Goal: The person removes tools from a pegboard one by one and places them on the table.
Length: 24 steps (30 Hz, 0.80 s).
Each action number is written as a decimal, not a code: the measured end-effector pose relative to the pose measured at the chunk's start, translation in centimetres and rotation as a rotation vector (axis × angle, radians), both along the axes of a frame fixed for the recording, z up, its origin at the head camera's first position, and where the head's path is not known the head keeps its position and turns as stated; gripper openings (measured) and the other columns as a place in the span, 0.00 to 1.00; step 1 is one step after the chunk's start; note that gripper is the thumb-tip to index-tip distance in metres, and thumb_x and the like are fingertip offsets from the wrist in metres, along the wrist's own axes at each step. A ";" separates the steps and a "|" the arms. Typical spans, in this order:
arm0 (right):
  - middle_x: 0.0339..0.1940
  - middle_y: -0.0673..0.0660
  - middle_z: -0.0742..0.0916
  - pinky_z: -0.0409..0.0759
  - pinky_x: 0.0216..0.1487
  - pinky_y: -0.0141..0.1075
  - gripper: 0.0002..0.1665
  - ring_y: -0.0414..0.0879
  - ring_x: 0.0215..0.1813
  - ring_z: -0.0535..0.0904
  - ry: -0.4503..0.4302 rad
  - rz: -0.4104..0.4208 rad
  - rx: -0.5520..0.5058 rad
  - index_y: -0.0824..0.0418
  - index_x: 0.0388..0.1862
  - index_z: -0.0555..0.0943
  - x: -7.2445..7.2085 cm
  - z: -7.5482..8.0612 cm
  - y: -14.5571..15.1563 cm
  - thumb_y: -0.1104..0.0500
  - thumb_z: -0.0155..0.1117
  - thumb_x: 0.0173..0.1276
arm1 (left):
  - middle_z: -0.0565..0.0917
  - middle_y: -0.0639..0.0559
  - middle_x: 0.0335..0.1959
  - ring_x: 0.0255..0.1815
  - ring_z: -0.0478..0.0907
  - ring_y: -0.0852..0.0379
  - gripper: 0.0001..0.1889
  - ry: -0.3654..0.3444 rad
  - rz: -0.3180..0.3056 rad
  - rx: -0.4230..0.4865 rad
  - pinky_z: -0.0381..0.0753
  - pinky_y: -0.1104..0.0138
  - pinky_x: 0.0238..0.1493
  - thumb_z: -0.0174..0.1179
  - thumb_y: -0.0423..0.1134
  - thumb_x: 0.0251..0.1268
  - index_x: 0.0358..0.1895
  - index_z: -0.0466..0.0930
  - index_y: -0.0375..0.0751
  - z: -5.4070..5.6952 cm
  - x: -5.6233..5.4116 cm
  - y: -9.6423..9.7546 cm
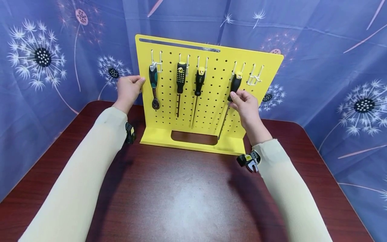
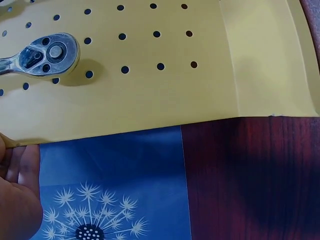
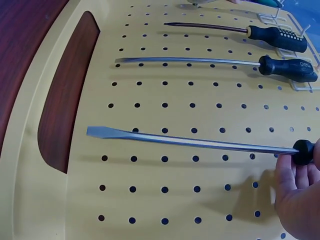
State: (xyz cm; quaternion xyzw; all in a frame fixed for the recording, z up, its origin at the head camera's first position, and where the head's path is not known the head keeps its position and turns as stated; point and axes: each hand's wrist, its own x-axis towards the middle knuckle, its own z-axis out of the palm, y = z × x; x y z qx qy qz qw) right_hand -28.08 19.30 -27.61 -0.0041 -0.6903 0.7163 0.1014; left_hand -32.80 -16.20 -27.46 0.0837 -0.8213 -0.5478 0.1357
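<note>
A yellow pegboard (image 1: pixel 251 56) stands upright on the table. My left hand (image 1: pixel 128 90) pinches its left edge between thumb and fingers; part of that hand (image 2: pixel 20 200) shows in the left wrist view. Beside it hangs a ratchet wrench (image 1: pixel 153 79) with a green and black handle. My right hand (image 1: pixel 248 106) holds a flathead screwdriver (image 1: pixel 234 84) low on its black handle, the top of which is at a white hook. Its long shaft (image 3: pixel 200 144) points down across the board in front of the holes. Whether the hook bears its weight I cannot tell.
Two more screwdrivers hang mid-board: one with a dotted handle (image 1: pixel 181 77), one with a smooth black handle (image 1: pixel 200 80). Another white wire hook (image 1: pixel 254 80) sits at the far right. The dark red table (image 1: pixel 181 188) extends in front; a blue dandelion-patterned curtain (image 1: pixel 187 20) hangs behind.
</note>
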 end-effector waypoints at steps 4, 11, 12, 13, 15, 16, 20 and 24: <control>0.33 0.45 0.79 0.85 0.44 0.23 0.10 0.33 0.39 0.80 -0.007 -0.003 0.012 0.54 0.32 0.78 0.2 0.0 0.0 0.62 0.61 0.77 | 0.83 0.38 0.63 0.59 0.84 0.51 0.19 0.005 0.001 0.009 0.83 0.61 0.64 0.58 0.42 0.78 0.64 0.81 0.37 -0.1 0.0 0.1; 0.35 0.46 0.77 0.85 0.44 0.22 0.09 0.33 0.39 0.79 -0.010 -0.013 0.018 0.54 0.33 0.77 0.5 0.1 -0.1 0.62 0.61 0.77 | 0.83 0.38 0.63 0.61 0.84 0.50 0.19 0.011 0.011 0.006 0.83 0.60 0.64 0.58 0.42 0.77 0.63 0.82 0.37 0.0 0.0 0.0; 0.35 0.46 0.77 0.85 0.44 0.22 0.08 0.33 0.39 0.79 -0.010 -0.014 0.020 0.55 0.34 0.77 0.6 0.1 -0.1 0.62 0.61 0.77 | 0.83 0.38 0.63 0.62 0.84 0.49 0.19 0.010 0.011 0.008 0.83 0.60 0.64 0.58 0.42 0.77 0.63 0.81 0.37 0.0 0.0 0.0; 0.35 0.46 0.77 0.85 0.44 0.22 0.08 0.33 0.39 0.79 -0.011 -0.015 0.023 0.55 0.34 0.77 0.7 0.1 -0.1 0.62 0.61 0.77 | 0.83 0.38 0.63 0.62 0.83 0.48 0.19 0.009 0.010 0.012 0.83 0.60 0.64 0.58 0.42 0.77 0.63 0.81 0.37 0.0 0.0 0.0; 0.35 0.46 0.78 0.84 0.44 0.22 0.07 0.33 0.40 0.80 -0.010 -0.014 0.030 0.54 0.35 0.78 0.9 0.1 -0.1 0.61 0.61 0.77 | 0.82 0.38 0.64 0.63 0.83 0.47 0.19 0.011 0.011 0.022 0.83 0.60 0.64 0.59 0.42 0.77 0.64 0.81 0.37 0.0 0.0 0.0; 0.35 0.45 0.79 0.84 0.44 0.22 0.07 0.33 0.39 0.80 -0.008 -0.013 0.028 0.54 0.35 0.78 1.0 0.2 -0.1 0.61 0.61 0.77 | 0.82 0.38 0.63 0.63 0.83 0.47 0.19 0.011 0.012 0.017 0.83 0.60 0.64 0.59 0.42 0.77 0.64 0.81 0.37 0.0 0.0 0.0; 0.34 0.45 0.80 0.85 0.44 0.22 0.06 0.33 0.39 0.81 -0.005 -0.008 0.018 0.55 0.36 0.80 1.5 0.2 -0.2 0.61 0.61 0.77 | 0.83 0.38 0.63 0.62 0.83 0.48 0.19 0.015 0.016 0.012 0.83 0.60 0.64 0.58 0.42 0.77 0.63 0.82 0.37 -0.1 0.0 0.1; 0.35 0.46 0.80 0.86 0.46 0.23 0.05 0.33 0.39 0.81 -0.004 -0.001 0.002 0.57 0.37 0.81 2.0 0.2 -0.1 0.62 0.61 0.77 | 0.84 0.38 0.62 0.61 0.84 0.48 0.18 0.024 0.017 0.004 0.83 0.60 0.64 0.58 0.41 0.78 0.63 0.82 0.37 -0.2 -0.1 0.1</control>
